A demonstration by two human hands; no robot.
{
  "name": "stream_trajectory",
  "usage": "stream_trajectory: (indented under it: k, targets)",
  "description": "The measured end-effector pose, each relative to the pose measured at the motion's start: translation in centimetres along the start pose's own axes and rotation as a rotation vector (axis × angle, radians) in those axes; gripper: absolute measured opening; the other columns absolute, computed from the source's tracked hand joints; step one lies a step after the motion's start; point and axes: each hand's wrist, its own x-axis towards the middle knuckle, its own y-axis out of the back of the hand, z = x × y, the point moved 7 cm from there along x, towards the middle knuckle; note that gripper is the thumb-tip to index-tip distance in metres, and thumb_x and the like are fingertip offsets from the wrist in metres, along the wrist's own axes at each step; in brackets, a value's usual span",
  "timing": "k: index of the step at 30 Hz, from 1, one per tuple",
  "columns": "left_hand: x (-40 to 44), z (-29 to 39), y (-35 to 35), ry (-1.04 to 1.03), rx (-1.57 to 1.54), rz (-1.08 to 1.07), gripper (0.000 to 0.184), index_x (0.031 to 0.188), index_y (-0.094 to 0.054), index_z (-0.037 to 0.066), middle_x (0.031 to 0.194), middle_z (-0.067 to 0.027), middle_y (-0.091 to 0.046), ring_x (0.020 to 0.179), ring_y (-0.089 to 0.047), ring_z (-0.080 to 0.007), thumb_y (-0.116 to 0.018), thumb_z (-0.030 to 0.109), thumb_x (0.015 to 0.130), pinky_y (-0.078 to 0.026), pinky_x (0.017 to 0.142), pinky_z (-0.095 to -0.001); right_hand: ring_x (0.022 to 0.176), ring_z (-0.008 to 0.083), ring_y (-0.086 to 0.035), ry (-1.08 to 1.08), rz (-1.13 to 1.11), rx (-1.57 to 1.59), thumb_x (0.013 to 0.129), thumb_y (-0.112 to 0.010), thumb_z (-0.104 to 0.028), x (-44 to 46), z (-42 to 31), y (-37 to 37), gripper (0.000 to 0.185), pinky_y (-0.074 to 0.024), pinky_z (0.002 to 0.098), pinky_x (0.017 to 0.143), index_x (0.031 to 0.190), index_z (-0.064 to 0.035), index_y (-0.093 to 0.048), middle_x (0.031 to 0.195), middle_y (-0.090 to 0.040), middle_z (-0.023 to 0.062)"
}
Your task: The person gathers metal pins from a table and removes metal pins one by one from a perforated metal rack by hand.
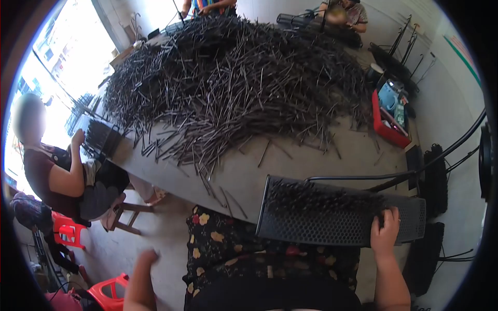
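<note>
A long dark perforated panel [321, 225] lies tilted at the table's near right edge, over my lap. Short black tufts [321, 199] fill the upper rows of its holes, while the lower holes are bare. My right hand [385, 230] is on the panel's right part, fingers bent against the end of the tufts; what lies between the fingertips is hidden. Off the table to the left, my left hand [149, 256] hangs above the floor, small and blurred, its fingers not readable. Loose dark strips [228, 202] lie left of the panel.
A big heap of dark strips [233, 93] covers the table [244, 176]. A curved black rod [363, 178] runs behind the panel. At right stands a red tray [391, 135] with a blue container [390, 96]. Co-workers sit left and at the far side; red stools [111, 290] stand lower left.
</note>
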Motion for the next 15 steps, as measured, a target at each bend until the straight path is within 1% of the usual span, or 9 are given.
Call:
stream_trajectory:
  k: [1, 2, 4, 5, 7, 8, 9, 13, 15]
  targets:
    - [-1.4, 0.7, 1.5, 0.021, 0.002, -0.011, 0.042, 0.109, -0.067, -0.003, 0.108, -0.028, -0.068, 0.1, -0.066, -0.0416, -0.056, 0.035, 0.093, -0.051, 0.089, -0.0502, 0.096, 0.0395, -0.058, -0.004, 0.012, -0.009, 0.081, -0.063, -0.002, 0.0, -0.3, 0.1, 0.015, -0.0471, 0.0437, 0.083, 0.093, 0.0017, -0.056, 0.107, -0.057, 0.0184]
    - [1.0, 2.9, 8.0, -0.098, -0.188, 0.335, 0.041, 0.105, -0.068, 0.0, 0.099, -0.0265, -0.069, 0.091, -0.066, -0.0426, -0.058, 0.037, 0.092, -0.053, 0.08, -0.0499, 0.096, 0.0395, -0.058, -0.003, -0.005, -0.008, 0.081, -0.063, -0.002, 0.0, -0.3, -0.1, 0.015, -0.0471, 0.0437, 0.083, 0.093, 0.0017, -0.056, 0.107, -0.057, 0.0184]
    - [-0.3, 11.8, 22.5, -0.218, -0.434, 0.665, 0.031, 0.096, -0.062, 0.001, 0.085, -0.0223, -0.067, 0.085, -0.066, -0.0428, -0.066, 0.032, 0.089, -0.052, 0.075, -0.0503, 0.096, 0.0382, -0.058, -0.025, 0.018, 0.003, 0.082, -0.063, -0.001, -0.1, 0.1, -0.1, 0.015, -0.047, 0.0422, 0.084, 0.095, 0.0015, -0.056, 0.108, -0.057, 0.0175]
    - [-1.9, 16.3, 27.1, -0.254, -0.447, 0.693, 0.032, 0.092, -0.061, 0.003, 0.083, -0.0199, -0.065, 0.083, -0.065, -0.041, -0.067, 0.033, 0.089, -0.052, 0.073, -0.0472, 0.096, 0.0382, -0.058, -0.025, 0.001, 0.007, 0.082, -0.063, -0.001, -0.1, 0.0, -0.2, 0.015, -0.047, 0.0422, 0.084, 0.095, 0.0015, -0.056, 0.108, -0.057, 0.0175]
    - [-2.8, 24.2, 31.9, -0.579, -0.515, 0.82, 0.039, 0.099, -0.063, 0.001, 0.098, -0.0152, -0.066, 0.096, -0.064, -0.0359, -0.073, 0.037, 0.085, -0.051, 0.082, -0.0429, 0.096, 0.0358, -0.058, -0.027, 0.009, -0.002, 0.083, -0.063, 0.0, 0.0, -0.3, 0.0, 0.015, -0.0467, 0.04, 0.084, 0.096, 0.0015, -0.056, 0.108, -0.057, 0.0165]
    - [-2.7, 27.8, 32.8, -0.689, -0.525, 0.779, 0.049, 0.111, -0.064, 0.002, 0.111, -0.0136, -0.065, 0.109, -0.06, -0.0339, -0.076, 0.04, 0.082, -0.048, 0.093, -0.0425, 0.095, 0.0334, -0.058, -0.01, 0.022, 0.0, 0.084, -0.062, 0.002, -0.1, -0.2, -0.2, 0.015, -0.047, 0.0379, 0.083, 0.097, 0.0016, -0.056, 0.108, -0.056, 0.0158]
    - [-3.0, 31.6, 33.5, -0.689, -0.369, 0.669, 0.078, 0.131, -0.057, 0.001, 0.13, -0.0181, -0.058, 0.127, -0.05, -0.0361, -0.079, 0.051, 0.076, -0.042, 0.105, -0.0427, 0.095, 0.0334, -0.058, -0.013, 0.008, 0.006, 0.084, -0.062, 0.002, -0.2, -0.2, -0.4, 0.015, -0.047, 0.0379, 0.083, 0.097, 0.0016, -0.056, 0.108, -0.056, 0.0158]
    - [-0.2, 39.8, 31.7, -0.627, 0.038, 0.446, 0.13, 0.147, -0.034, -0.007, 0.147, -0.0311, -0.041, 0.141, -0.036, -0.0444, -0.081, 0.073, 0.056, -0.033, 0.116, -0.0465, 0.095, 0.0312, -0.059, -0.06, 0.019, 0.051, 0.083, -0.061, 0.003, -0.4, 0.7, -0.5, 0.015, -0.0479, 0.0362, 0.082, 0.097, 0.0014, -0.055, 0.11, -0.057, 0.0154]
    - [1.2, 40.8, 32.7, -0.598, 0.082, 0.395, 0.111, 0.137, -0.046, -0.007, 0.142, -0.0306, -0.045, 0.135, -0.042, -0.0434, -0.083, 0.062, 0.06, -0.039, 0.111, -0.0458, 0.095, 0.0309, -0.059, -0.077, -0.003, 0.052, 0.083, -0.061, 0.004, -0.4, 0.9, -0.6, 0.016, -0.0482, 0.0358, 0.081, 0.097, 0.0013, -0.054, 0.112, -0.057, 0.0156]
